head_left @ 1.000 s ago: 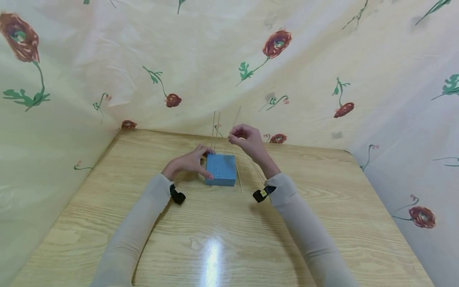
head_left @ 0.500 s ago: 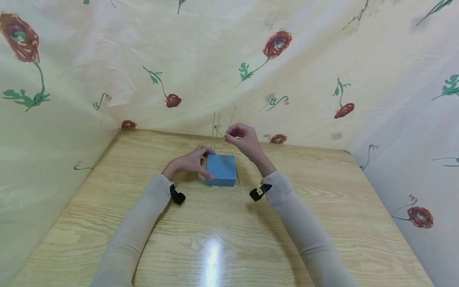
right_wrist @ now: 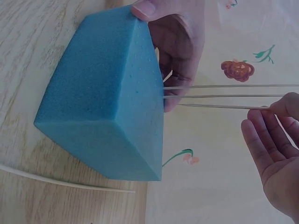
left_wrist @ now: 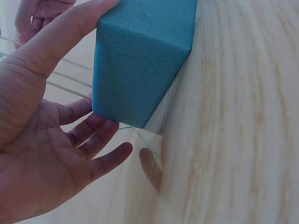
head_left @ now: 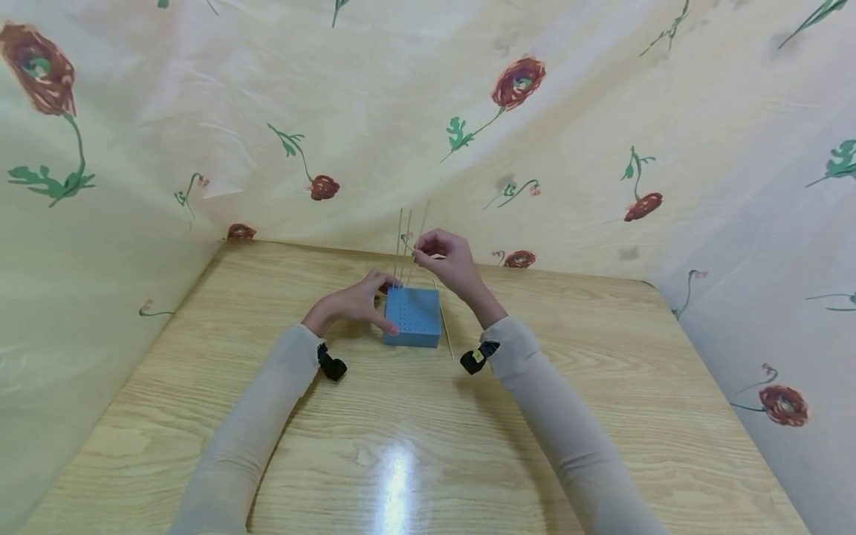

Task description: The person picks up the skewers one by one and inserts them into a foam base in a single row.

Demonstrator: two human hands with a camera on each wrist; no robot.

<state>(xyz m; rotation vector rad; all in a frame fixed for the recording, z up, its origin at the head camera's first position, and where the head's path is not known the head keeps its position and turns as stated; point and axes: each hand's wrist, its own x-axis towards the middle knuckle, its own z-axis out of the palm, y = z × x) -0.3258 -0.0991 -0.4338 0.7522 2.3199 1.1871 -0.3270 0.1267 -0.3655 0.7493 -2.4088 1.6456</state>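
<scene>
A blue foam block (head_left: 414,318) with rows of small holes in its top sits on the table. My left hand (head_left: 353,301) holds the block from the left, thumb at its near top edge and fingers round the far side. Two thin wooden sticks (right_wrist: 224,87) stand upright in holes near the back left corner. Between thumb and fingertips my right hand (head_left: 453,264) pinches a third stick (right_wrist: 217,107), slightly tilted. Its lower tip is close to the block's top beside the standing sticks; whether it touches I cannot tell.
One loose stick (head_left: 446,334) lies on the wooden table (head_left: 361,416) along the block's right side. Behind the table hangs a flowered sheet (head_left: 401,111), which also covers both sides.
My right hand has moved left with the pinched stick, bringing it beside the two standing sticks and more upright. The left hand and the block have stayed in place.
</scene>
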